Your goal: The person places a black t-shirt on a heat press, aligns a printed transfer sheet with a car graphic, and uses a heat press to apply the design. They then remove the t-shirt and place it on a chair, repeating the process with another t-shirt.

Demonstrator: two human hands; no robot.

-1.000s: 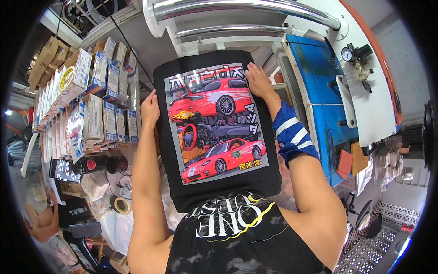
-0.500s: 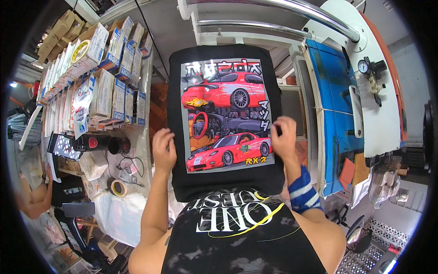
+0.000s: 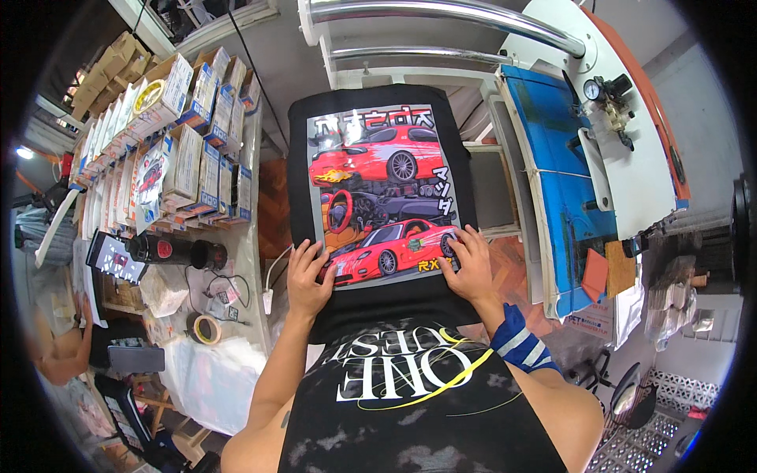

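Note:
A black T-shirt point(image 3: 460, 134) lies spread flat in front of me, its near end reaching toward my body. On it rests a glossy grey-edged sheet printed with red cars point(image 3: 378, 256). My left hand point(image 3: 309, 277) lies over the sheet's near left corner, fingers apart and touching it. At the near right edge of the sheet, my right hand point(image 3: 468, 266) rests with fingers spread and fingertips on the print. Neither hand grasps anything. The fingers cover parts of both lower corners of the sheet.
On the left table stand rows of cardboard boxes point(image 3: 183, 169), a black bottle point(image 3: 162, 250) and a tape roll point(image 3: 206, 329). A blue board point(image 3: 556, 189) and a pressure gauge point(image 3: 593, 90) are at right. Chrome bars point(image 3: 441, 17) cross the far side. Another person's arm point(image 3: 67, 355) shows far left.
Both hands have come inward and down from beside the shirt onto the sheet's near corners. The view has shifted slightly, showing the right-hand equipment further left.

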